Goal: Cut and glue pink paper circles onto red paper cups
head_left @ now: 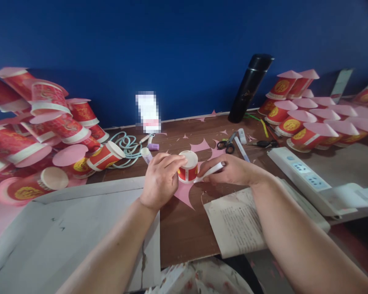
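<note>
My left hand is closed round a red and white paper cup that stands upside down on a sheet of pink paper on the brown table. Fingers of that hand rest on the cup's base. My right hand grips a white pen-shaped tool whose tip meets the pink paper at the cup's rim. Both forearms reach in from the bottom of the view.
Heaps of red cups capped with pink paper lie at the left and at the right. Behind the hands are scissors, a coiled cable, a black flask and pink scraps. A white power strip and an open book lie right.
</note>
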Motion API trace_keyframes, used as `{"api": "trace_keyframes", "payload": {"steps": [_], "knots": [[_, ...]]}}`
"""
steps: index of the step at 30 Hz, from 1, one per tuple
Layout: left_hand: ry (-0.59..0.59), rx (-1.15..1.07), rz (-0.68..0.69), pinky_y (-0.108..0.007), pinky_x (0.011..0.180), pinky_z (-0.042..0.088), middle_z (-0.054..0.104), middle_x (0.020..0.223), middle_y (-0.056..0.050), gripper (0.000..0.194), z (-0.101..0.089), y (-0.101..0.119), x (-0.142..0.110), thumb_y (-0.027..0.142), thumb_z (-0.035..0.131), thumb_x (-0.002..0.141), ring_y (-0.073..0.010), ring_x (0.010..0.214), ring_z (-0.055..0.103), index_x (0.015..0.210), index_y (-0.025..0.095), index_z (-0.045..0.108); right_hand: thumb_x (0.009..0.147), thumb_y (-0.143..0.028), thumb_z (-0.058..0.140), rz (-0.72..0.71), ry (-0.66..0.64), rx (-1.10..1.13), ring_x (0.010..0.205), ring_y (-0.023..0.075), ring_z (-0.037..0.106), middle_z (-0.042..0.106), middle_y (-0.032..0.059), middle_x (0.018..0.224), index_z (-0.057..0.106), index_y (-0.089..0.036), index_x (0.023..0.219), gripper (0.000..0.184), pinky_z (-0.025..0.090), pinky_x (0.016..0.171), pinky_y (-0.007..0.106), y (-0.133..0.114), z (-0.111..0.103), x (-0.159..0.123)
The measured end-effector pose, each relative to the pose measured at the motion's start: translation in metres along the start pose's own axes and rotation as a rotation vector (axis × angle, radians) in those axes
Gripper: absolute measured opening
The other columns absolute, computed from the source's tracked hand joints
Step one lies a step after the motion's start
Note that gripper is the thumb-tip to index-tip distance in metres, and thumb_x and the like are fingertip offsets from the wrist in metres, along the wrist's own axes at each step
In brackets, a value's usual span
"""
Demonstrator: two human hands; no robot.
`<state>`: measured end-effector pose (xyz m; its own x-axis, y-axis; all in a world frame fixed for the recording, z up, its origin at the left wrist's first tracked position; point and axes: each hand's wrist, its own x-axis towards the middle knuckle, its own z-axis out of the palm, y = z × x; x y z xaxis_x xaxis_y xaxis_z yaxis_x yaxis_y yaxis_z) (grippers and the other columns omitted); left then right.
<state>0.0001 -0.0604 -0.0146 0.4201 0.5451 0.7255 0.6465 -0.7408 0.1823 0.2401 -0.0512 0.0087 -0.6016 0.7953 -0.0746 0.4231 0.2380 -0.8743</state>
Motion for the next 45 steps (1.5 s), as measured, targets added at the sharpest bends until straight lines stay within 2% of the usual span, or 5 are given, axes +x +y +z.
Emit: {"api": "trace_keyframes", "payload": {"steps": [7, 19, 27, 35, 45], "knots": [[-0.011, 0.003, -0.010, -0.041, 0.088, 0.050, 0.073, 0.106, -0.002, 0.036, -0.001, 0.001, 0.000, 0.000, 0.047, 0.082, -0.0205, 0.096, 0.059, 0.102, 0.020, 0.069, 0.078, -0.038, 0.070, 0.027, -0.018, 0.015, 0.073, 0.0156, 0.066, 0.075, 0.0005, 0.086, 0.074, -0.026, 0.102, 0.027, 0.049, 0.071, 0.028, -0.003, 0.003, 0.001], [-0.005, 0.019, 0.006, -0.041, 0.089, 0.051, 0.072, 0.106, -0.003, 0.036, 0.001, 0.000, -0.001, -0.002, 0.048, 0.080, -0.0204, 0.094, 0.060, 0.102, 0.018, 0.069, 0.076, -0.033, 0.069, 0.089, 0.020, 0.038, 0.068, 0.0137, 0.064, 0.073, 0.0005, 0.078, 0.075, -0.022, 0.086, 0.016, 0.046, 0.065, 0.025, 0.000, -0.002, 0.002], [0.011, -0.005, 0.035, -0.040, 0.090, 0.052, 0.072, 0.105, -0.005, 0.038, 0.001, -0.001, -0.001, -0.006, 0.047, 0.077, -0.0198, 0.095, 0.062, 0.102, 0.015, 0.069, 0.076, -0.030, 0.068, 0.124, 0.142, 0.053, 0.061, 0.0128, 0.064, 0.072, 0.0006, 0.072, 0.073, -0.020, 0.088, 0.016, 0.049, 0.061, 0.024, 0.013, -0.002, 0.005], [0.015, -0.012, 0.034, -0.040, 0.089, 0.052, 0.072, 0.105, -0.005, 0.039, 0.001, 0.000, 0.000, -0.006, 0.045, 0.078, -0.0196, 0.094, 0.061, 0.101, 0.016, 0.068, 0.084, -0.034, 0.061, 0.062, 0.171, -0.078, 0.056, 0.0116, 0.062, 0.068, -0.0001, 0.065, 0.071, -0.018, 0.083, 0.019, 0.045, 0.053, 0.022, 0.011, -0.004, 0.009], [0.014, -0.007, 0.030, -0.040, 0.089, 0.053, 0.072, 0.106, -0.004, 0.042, 0.001, 0.000, 0.000, -0.007, 0.044, 0.076, -0.0197, 0.096, 0.060, 0.102, 0.016, 0.068, 0.085, -0.035, 0.057, 0.085, 0.216, -0.147, 0.049, 0.0093, 0.053, 0.062, -0.0023, 0.058, 0.068, -0.017, 0.077, 0.023, 0.039, 0.052, 0.023, 0.013, -0.004, 0.011]]}}
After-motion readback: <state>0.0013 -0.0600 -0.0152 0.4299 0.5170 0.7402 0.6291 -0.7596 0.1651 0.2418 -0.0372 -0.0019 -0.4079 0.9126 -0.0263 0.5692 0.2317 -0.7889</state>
